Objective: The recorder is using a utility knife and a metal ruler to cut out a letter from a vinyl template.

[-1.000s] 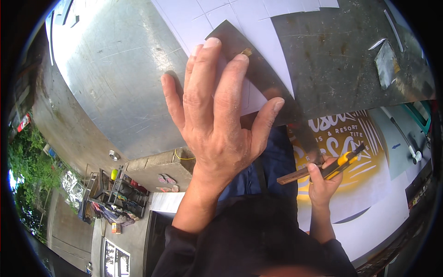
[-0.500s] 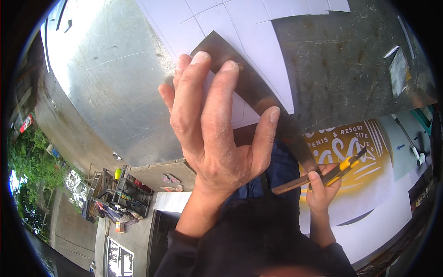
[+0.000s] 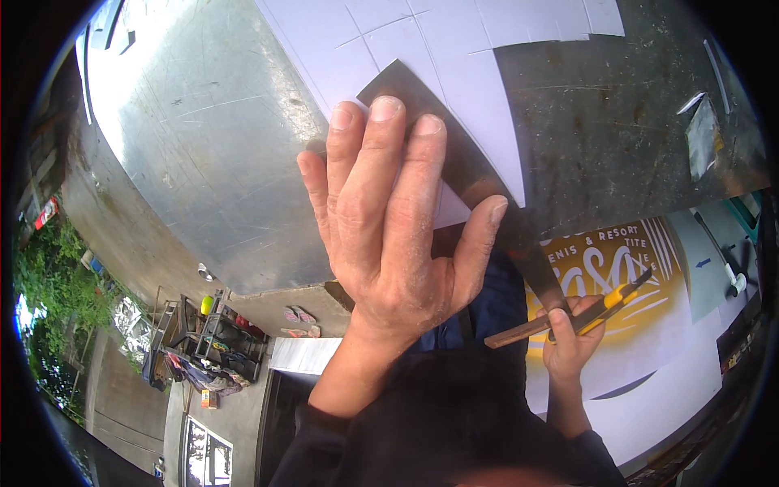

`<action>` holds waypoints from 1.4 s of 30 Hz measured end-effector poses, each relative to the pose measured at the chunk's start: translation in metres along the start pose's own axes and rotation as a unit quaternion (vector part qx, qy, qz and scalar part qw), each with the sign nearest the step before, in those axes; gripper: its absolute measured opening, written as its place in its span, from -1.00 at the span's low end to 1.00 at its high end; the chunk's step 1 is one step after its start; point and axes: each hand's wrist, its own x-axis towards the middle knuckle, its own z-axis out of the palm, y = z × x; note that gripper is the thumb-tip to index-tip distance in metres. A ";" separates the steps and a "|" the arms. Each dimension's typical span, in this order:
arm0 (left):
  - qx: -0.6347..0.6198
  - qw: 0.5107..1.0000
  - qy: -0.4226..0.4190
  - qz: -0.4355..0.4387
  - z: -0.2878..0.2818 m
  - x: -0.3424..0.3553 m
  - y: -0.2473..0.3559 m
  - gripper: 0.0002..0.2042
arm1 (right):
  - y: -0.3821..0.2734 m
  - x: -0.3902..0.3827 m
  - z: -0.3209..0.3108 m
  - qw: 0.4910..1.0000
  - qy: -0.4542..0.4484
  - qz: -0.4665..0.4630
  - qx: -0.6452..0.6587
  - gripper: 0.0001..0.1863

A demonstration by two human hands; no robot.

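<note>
My left hand (image 3: 393, 235) lies spread on a long steel straightedge (image 3: 479, 174), its fingertips near the upper end, thumb beside the right side. The straightedge lies over a white sheet (image 3: 462, 89) marked with lines, on a scratched metal worktop (image 3: 203, 162), and reaches past the near edge toward lower right. There my right hand (image 3: 572, 345) is closed round a yellow-and-black utility knife (image 3: 617, 300) and a narrow rusty bar (image 3: 515, 330), with the straightedge's lower end at its fingers.
A yellow-and-white printed banner (image 3: 617, 341) is at right, near a white-handled tool (image 3: 734, 280). Metal scraps (image 3: 699, 138) lie upper right. Lower left are a concrete ledge (image 3: 251, 300), pink sandals (image 3: 299, 314), a cluttered rack (image 3: 203, 349) and plants (image 3: 57, 268).
My left hand's fingers are closer together than a second ago, the little finger drawn in. The view has shifted slightly; my right hand still grips the same things.
</note>
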 end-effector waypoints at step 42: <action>0.029 0.999 -0.018 0.011 -0.005 0.005 0.004 -0.50 | 0.004 0.007 -0.008 0.999 -0.005 -0.027 0.018 -0.61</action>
